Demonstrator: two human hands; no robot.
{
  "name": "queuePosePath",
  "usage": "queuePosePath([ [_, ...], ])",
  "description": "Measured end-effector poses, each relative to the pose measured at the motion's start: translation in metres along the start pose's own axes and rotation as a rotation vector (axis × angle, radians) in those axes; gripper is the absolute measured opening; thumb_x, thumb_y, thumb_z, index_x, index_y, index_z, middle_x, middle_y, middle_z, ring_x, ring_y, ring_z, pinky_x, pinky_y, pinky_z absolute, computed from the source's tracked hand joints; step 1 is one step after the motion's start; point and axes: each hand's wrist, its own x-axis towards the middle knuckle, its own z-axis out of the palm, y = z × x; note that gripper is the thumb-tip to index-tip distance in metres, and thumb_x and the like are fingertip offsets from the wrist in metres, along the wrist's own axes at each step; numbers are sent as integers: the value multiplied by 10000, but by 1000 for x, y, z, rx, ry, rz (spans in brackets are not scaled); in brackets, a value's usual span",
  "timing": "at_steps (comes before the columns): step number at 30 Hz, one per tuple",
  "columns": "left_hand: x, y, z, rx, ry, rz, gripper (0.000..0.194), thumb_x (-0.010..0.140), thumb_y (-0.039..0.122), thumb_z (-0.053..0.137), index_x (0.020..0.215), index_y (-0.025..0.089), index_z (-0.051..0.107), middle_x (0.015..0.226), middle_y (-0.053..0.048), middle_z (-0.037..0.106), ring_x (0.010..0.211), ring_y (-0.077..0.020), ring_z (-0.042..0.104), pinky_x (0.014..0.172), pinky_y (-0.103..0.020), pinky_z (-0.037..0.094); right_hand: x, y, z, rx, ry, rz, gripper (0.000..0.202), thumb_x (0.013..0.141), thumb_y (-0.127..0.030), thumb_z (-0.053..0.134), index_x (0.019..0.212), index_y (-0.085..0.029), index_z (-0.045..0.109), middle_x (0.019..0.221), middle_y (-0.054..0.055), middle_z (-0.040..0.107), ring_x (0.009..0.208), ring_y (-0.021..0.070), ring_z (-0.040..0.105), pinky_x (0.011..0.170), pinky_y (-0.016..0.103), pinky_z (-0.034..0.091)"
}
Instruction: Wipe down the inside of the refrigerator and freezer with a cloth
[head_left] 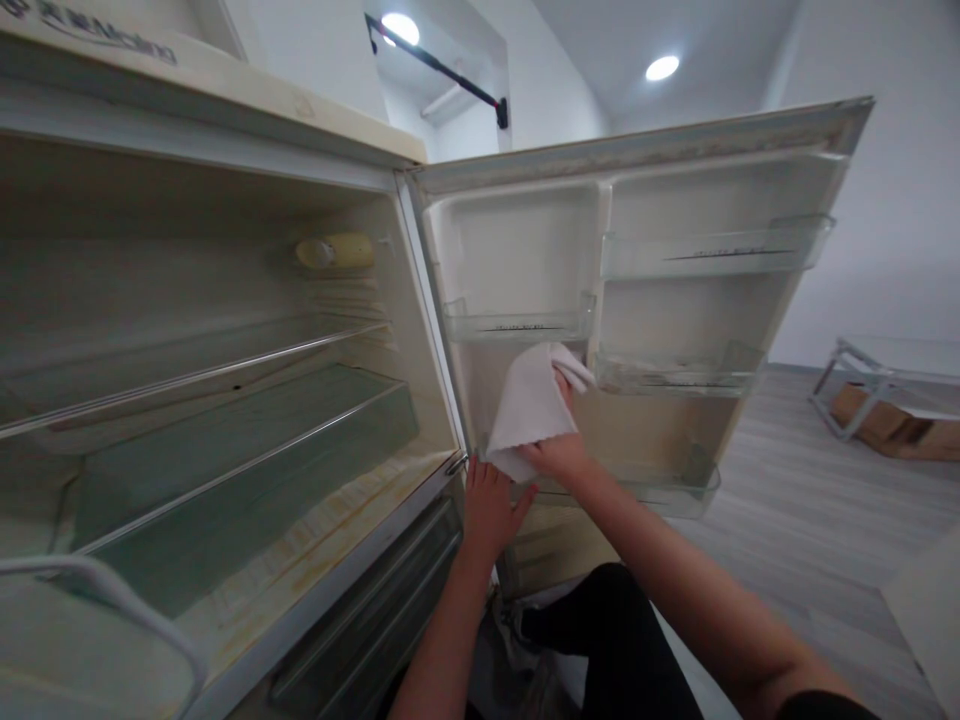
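My right hand [561, 450] is closed on a white cloth [531, 400], which hangs over the fingers and hides part of them. It is in front of the inner side of the open fridge door [652, 320], below the short clear door shelf [517, 325]. My left hand [491, 508] is at the lower hinge side of the door, fingers stretched out and thumb apart, holding nothing. Its fingertips reach a clear shelf rim just below the cloth; whether they press on it I cannot tell.
To the left stands the fridge compartment with a glass shelf [225, 380], a greenish clear drawer [300, 480] and yellow-brown stains on its floor. More clear door shelves [712, 250] line the door's right side. A cardboard box [900, 425] sits under a metal-framed table at right.
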Motion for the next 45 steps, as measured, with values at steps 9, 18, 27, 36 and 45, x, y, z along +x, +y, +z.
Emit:
queuePosePath([
  [9, 1, 3, -1, 30, -24, -24, 163, 914, 386, 577, 889, 226, 558, 881, -52, 609, 947, -273, 595, 1169, -552, 318, 74, 7, 13, -142, -1, -129, 696, 933, -293, 491, 1583, -152, 286, 1617, 166, 297, 1361, 347, 384, 1169, 519, 220],
  [18, 1, 1, 1, 18, -10, -20, 229, 927, 448, 566, 879, 226, 549, 869, -47, 603, 932, -270, 589, 1158, -547, 324, 93, 26, 15, -176, -25, -309, 640, 976, -410, 492, 1562, -198, 345, 1572, 137, 416, 1380, 363, 405, 1186, 622, 108],
  [27, 2, 0, 0, -4, -9, -19, 281, 928, 503, 547, 874, 228, 561, 870, -59, 616, 936, -280, 600, 1147, -549, 329, 55, 39, 6, -202, -8, 61, 595, 984, -476, 458, 1512, -205, 426, 1459, 152, 526, 1256, 357, 511, 1127, 556, 299],
  [36, 3, 0, 3, -4, 10, -5, 312, 932, 536, 538, 876, 229, 555, 869, -57, 626, 937, -285, 607, 1139, -547, 321, 41, 53, 10, -247, -116, -68, 646, 970, -431, 507, 1561, -226, 346, 1500, 135, 498, 1139, 319, 590, 995, 479, 435],
  [45, 4, -3, 6, -1, 35, 16, 323, 911, 553, 558, 873, 233, 575, 863, -65, 632, 926, -294, 595, 1129, -547, 341, -25, 146, -28, -418, -349, -302, 318, 913, -333, 612, 1104, -113, 737, 1335, 198, 618, 1330, 326, 477, 990, 410, 416],
])
